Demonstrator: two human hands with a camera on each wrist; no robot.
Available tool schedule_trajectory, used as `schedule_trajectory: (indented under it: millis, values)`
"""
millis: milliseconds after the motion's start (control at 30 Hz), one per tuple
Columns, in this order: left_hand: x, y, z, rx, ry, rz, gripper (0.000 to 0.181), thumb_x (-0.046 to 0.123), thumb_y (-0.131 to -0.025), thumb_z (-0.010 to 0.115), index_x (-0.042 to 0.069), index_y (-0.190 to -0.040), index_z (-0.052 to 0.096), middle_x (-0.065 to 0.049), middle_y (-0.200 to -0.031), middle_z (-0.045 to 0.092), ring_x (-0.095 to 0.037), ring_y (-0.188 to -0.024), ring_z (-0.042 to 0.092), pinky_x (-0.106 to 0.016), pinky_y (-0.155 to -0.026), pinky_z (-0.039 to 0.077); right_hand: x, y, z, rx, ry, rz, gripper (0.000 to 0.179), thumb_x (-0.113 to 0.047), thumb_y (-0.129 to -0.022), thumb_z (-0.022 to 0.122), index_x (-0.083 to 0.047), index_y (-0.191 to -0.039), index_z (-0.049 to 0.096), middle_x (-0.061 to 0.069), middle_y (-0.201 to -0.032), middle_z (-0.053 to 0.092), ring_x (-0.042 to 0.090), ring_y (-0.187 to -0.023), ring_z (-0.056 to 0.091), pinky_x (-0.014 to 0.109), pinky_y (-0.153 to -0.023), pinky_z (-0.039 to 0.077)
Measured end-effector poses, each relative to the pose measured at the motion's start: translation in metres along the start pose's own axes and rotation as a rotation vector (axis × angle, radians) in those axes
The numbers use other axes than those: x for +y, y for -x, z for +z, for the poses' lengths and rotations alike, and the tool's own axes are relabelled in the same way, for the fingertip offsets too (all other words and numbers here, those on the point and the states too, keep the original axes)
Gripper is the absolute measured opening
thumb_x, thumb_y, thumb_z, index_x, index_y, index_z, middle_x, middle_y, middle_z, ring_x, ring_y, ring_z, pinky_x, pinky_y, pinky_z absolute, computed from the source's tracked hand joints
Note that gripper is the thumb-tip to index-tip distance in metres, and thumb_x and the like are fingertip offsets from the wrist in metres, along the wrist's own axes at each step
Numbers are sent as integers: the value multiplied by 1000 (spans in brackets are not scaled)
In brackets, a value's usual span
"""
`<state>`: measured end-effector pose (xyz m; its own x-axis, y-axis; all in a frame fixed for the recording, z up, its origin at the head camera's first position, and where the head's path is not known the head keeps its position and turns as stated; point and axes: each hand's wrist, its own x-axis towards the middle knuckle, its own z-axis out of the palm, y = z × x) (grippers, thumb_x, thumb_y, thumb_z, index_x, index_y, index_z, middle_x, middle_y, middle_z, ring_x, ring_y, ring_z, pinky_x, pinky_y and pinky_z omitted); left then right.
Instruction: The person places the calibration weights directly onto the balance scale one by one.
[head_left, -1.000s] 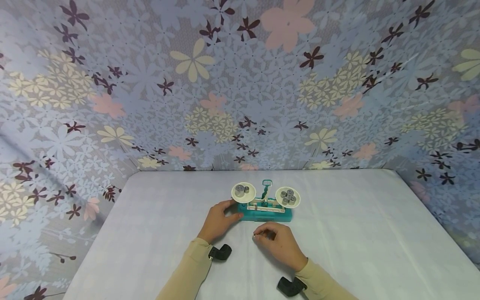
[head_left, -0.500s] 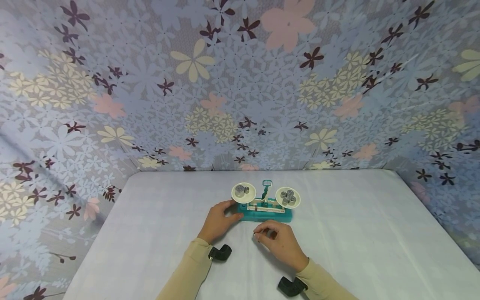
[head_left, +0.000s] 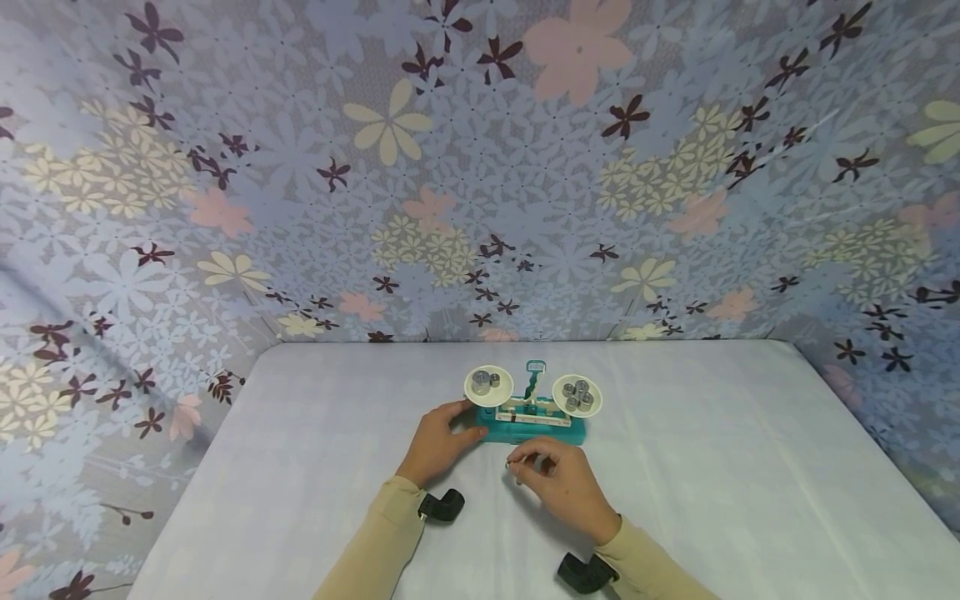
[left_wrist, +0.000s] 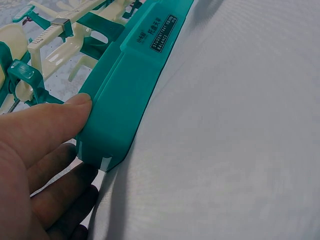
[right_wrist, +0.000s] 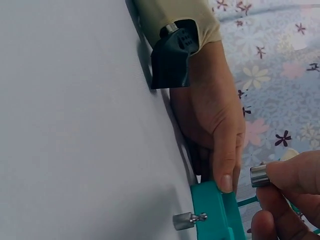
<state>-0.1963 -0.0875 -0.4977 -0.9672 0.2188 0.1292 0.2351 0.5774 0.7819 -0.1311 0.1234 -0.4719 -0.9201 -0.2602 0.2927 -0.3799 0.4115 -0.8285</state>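
Observation:
A teal balance scale [head_left: 531, 429] with two cream pans stands on the table. My left hand [head_left: 435, 444] grips its left end, thumb [left_wrist: 75, 112] on the front edge of the base and fingers around the end. My right hand [head_left: 562, 483] pinches a small silver knobbed weight [right_wrist: 259, 176] between thumb and fingertips, just in front of the base. Under that hand a second silver weight [right_wrist: 184, 221] stands on the cloth, its knob overlapping the base in the right wrist view. The left pan [head_left: 502, 392] holds two weights, one larger; the right pan [head_left: 594, 388] holds several.
White cloth [head_left: 720, 467] covers the table. Behind it rises a flower-printed fabric backdrop [head_left: 465, 192]. A black wrist-worn camera [head_left: 442, 506] sits at the left sleeve and another black camera [head_left: 585, 573] at the right sleeve.
My right hand has risen slightly toward the scale with the pinched weight, and the second weight now shows beneath it. The left hand and the scale have stayed put.

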Motion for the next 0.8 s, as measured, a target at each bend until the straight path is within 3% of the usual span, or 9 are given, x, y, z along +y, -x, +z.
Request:
schedule_trajectory:
  millis: [800]
  values:
    - [0, 0, 0, 7, 0, 10, 56, 40, -80, 69, 10, -126, 57, -4, -128, 57, -22, -123, 47, -41, -105, 36, -21, -10, -4, 25, -20, -37, 9, -23, -84, 70, -30, -89, 68, -16, -83, 64, 7, -72, 57, 25, -60, 50]
